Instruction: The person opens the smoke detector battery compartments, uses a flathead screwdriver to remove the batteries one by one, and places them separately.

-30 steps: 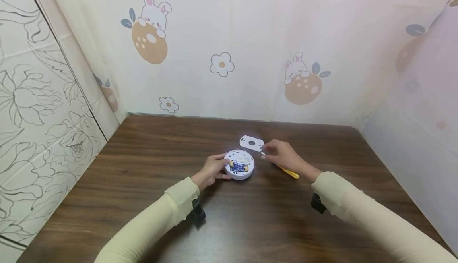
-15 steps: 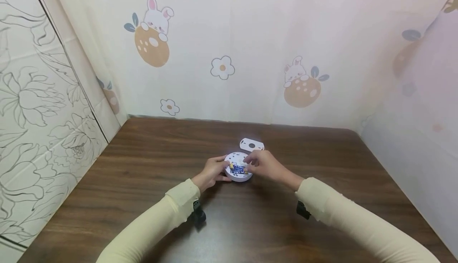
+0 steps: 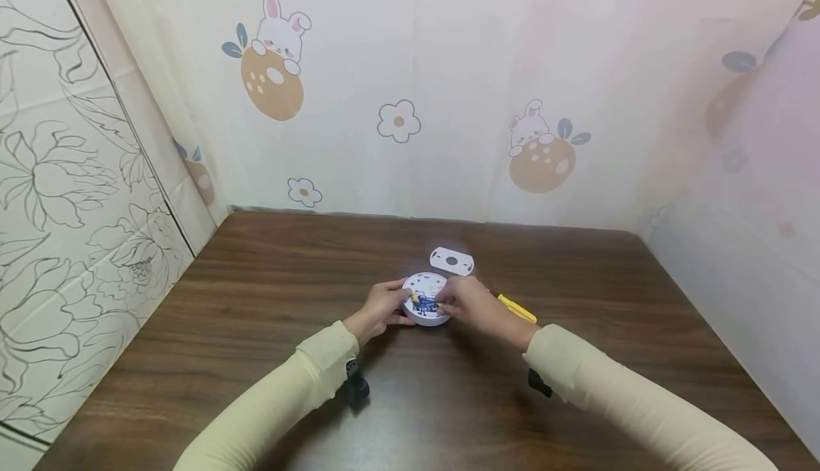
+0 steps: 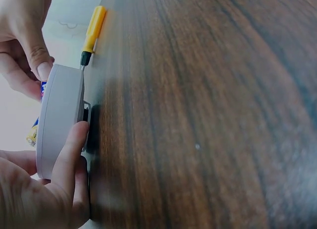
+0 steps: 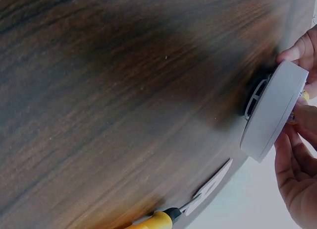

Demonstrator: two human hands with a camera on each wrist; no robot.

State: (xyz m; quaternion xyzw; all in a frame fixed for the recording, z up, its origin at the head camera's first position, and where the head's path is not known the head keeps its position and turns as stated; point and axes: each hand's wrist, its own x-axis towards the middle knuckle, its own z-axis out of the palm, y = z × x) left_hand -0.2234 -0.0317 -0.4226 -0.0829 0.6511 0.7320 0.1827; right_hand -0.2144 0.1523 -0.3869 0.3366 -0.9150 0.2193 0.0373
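Note:
A round white smoke detector (image 3: 423, 280) is held tilted just above the table, its battery side facing up. My left hand (image 3: 379, 306) grips its left edge, thumb on top and fingers beneath, as the left wrist view of the detector (image 4: 60, 117) shows. Blue and yellow batteries (image 3: 423, 303) lie in its face. From the right, my right hand (image 3: 479, 306) pinches a battery (image 5: 292, 119) with thumb and fingertips. That hand covers the right part of the detector's face, so how the battery sits is partly hidden.
Behind the detector, a white mounting plate (image 3: 442, 257) with a round hole lies flat on the brown wooden table (image 3: 307, 265). A screwdriver (image 3: 516, 309) with a yellow handle lies to the right, partly behind my right hand. A patterned curtain (image 3: 448, 158) hangs at the table's back edge.
My right hand has moved left from beside the mounting plate onto the detector's face, then slightly lower over the batteries. My left hand keeps its grip on the detector.

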